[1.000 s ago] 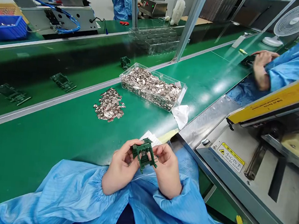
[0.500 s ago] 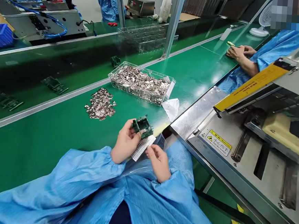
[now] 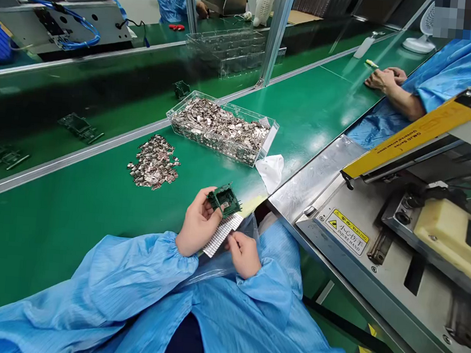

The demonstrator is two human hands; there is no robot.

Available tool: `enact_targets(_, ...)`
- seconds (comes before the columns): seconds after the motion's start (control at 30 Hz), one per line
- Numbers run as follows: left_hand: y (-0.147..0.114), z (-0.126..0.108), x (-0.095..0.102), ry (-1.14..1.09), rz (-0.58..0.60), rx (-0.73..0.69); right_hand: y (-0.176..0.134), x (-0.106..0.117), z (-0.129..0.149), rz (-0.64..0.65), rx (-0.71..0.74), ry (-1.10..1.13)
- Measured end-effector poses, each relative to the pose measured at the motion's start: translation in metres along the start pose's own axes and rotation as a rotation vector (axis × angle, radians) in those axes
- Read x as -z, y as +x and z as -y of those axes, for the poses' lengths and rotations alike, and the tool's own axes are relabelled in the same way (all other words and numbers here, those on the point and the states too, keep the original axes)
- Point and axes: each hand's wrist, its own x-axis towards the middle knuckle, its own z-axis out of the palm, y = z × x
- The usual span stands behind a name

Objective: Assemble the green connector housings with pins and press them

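My left hand (image 3: 199, 222) is closed on a dark green open frame-like part (image 3: 226, 202), its thumb over the near edge. A sheet of small silvery pieces (image 3: 220, 236) in a close grid slants down from beneath that part, beside my left palm. At the sheet's right edge, my right hand (image 3: 245, 256) has its thumb and index finger pinched together on it; the fingertips are partly hidden. Farther out on the green tabletop (image 3: 86, 203) lies a loose heap of small metal pieces (image 3: 155, 162). Behind it, a clear plastic box (image 3: 267, 146) is filled with similar pieces.
A white cloth-like scrap (image 3: 270, 171) lies by the box's right corner. On my right stands a metal machine with a warning label (image 3: 347, 231) and a yellow bar (image 3: 409, 138). Beyond it are a co-worker's hands (image 3: 385, 79). A metal post (image 3: 277, 38) rises behind the box.
My right hand has shifted slightly down and left along the sheet's edge. The sheet is tilted a little differently. My left hand keeps hold of the green part. The camera view has turned slightly.
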Motion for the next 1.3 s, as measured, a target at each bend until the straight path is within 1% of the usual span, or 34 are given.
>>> enact_targets(0.07, 0.000, 0.000, 0.001, -0.042, -0.005, 0.011, 0.002, 0.006, -0.001, 0.093, -0.038, -0.070)
enact_targets(0.17, -0.002, -0.002, 0.002, -0.128, 0.019, 0.040, 0.002, 0.021, 0.009, 0.134, -0.070, -0.143)
enact_targets(0.27, -0.004, -0.005, 0.003, -0.187, 0.048, 0.045, -0.003, 0.043, 0.032, 0.108, -0.060, -0.156)
enact_targets(0.33, -0.006, -0.005, 0.004, -0.181, 0.061, 0.029, -0.007, 0.058, 0.050, 0.063, -0.023, -0.076)
enact_targets(0.43, -0.009, -0.004, 0.005, -0.116, 0.085, -0.011, -0.007, 0.070, 0.073, -0.034, 0.127, 0.088)
enact_targets(0.5, -0.011, -0.004, 0.006, -0.072, 0.103, -0.037, -0.002, 0.069, 0.082, -0.134, 0.260, 0.117)
enact_targets(0.57, -0.013, -0.003, 0.007, -0.039, 0.121, -0.051, 0.006, 0.062, 0.087, -0.244, 0.356, 0.087)
enact_targets(0.63, -0.015, -0.004, 0.008, 0.001, 0.131, -0.065, 0.012, 0.053, 0.088, -0.325, 0.400, 0.040)
enact_targets(0.73, -0.016, -0.005, 0.010, 0.072, 0.140, -0.109, 0.018, 0.042, 0.088, -0.387, 0.433, -0.039)
enact_targets(0.87, -0.017, -0.007, 0.012, 0.144, 0.205, -0.159, 0.019, 0.036, 0.090, -0.422, 0.420, -0.102)
enact_targets(0.97, -0.018, -0.009, 0.013, 0.178, 0.225, -0.166, 0.019, 0.035, 0.090, -0.414, 0.375, -0.067)
enact_targets(1.03, -0.019, -0.010, 0.013, 0.183, 0.221, -0.166, 0.020, 0.033, 0.089, -0.395, 0.307, 0.023)
enact_targets(1.13, -0.018, -0.010, 0.013, 0.183, 0.242, -0.152, 0.021, 0.031, 0.084, -0.322, 0.171, 0.252)
enact_targets(1.2, -0.018, -0.011, 0.014, 0.164, 0.271, -0.113, 0.019, 0.033, 0.080, -0.267, 0.109, 0.396)
enact_targets(1.27, -0.019, -0.017, 0.017, 0.125, 0.291, -0.045, 0.013, 0.043, 0.078, -0.221, 0.115, 0.443)
enact_targets(1.3, -0.020, -0.022, 0.018, 0.112, 0.309, -0.004, 0.009, 0.050, 0.079, -0.193, 0.150, 0.415)
